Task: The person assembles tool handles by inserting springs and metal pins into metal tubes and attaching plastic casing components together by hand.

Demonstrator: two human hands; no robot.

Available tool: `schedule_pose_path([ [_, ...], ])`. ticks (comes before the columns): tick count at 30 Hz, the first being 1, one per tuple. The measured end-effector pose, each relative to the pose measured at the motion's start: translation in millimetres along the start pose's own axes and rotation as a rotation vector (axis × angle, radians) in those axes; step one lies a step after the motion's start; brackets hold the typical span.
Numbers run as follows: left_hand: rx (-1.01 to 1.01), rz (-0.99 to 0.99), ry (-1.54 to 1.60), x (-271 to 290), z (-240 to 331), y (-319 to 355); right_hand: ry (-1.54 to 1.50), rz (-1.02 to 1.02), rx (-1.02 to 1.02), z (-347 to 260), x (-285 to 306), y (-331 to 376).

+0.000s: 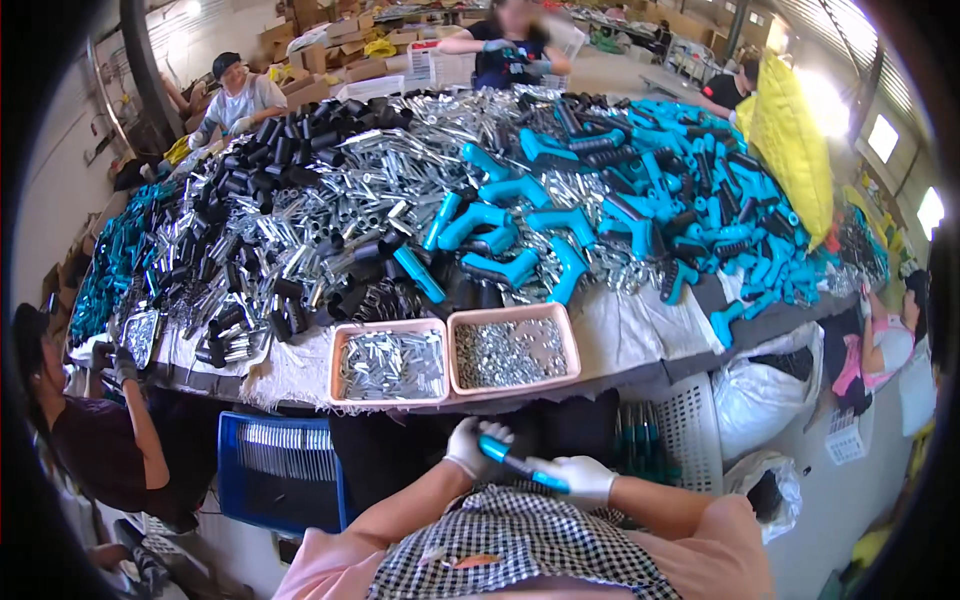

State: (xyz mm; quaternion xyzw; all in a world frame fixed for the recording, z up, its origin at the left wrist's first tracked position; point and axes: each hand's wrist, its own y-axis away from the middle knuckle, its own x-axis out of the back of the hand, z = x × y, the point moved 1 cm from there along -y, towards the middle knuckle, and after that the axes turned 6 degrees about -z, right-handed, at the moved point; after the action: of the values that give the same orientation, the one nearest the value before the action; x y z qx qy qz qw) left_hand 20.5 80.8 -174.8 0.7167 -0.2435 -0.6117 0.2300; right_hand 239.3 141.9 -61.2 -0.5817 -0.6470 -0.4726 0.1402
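We note a long work table (640,335) draped in pale cloth inside a warehouse room stacked with cardboard boxes (330,45), its load running from black grips (265,150) and bright metal tubes (390,170) on the left to teal plastic handles (700,190) on the right, with two pink trays (455,320) of metal parts at the near edge. Below, our gloved left hand (472,446) curls round one end of a slim teal-and-black tool (520,466). Our gloved right hand (580,478) closes on its other end, just above the checked lap.
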Motion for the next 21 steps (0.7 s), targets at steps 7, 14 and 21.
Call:
schedule_pose_path([
  [7,0.391,-0.570,-0.678,-41.5,-69.6,26.0,-1.006,-0.287,-0.130,58.3,-66.4,94.9],
  [14,-1.339,-0.854,-2.454,-186.7,-78.2,85.1,-1.664,0.601,-0.512,76.9,-113.3,134.0],
  [21,-1.719,-0.034,-2.736,-177.7,19.1,32.5,-1.012,0.268,-1.196,138.2,-193.9,127.2],
])
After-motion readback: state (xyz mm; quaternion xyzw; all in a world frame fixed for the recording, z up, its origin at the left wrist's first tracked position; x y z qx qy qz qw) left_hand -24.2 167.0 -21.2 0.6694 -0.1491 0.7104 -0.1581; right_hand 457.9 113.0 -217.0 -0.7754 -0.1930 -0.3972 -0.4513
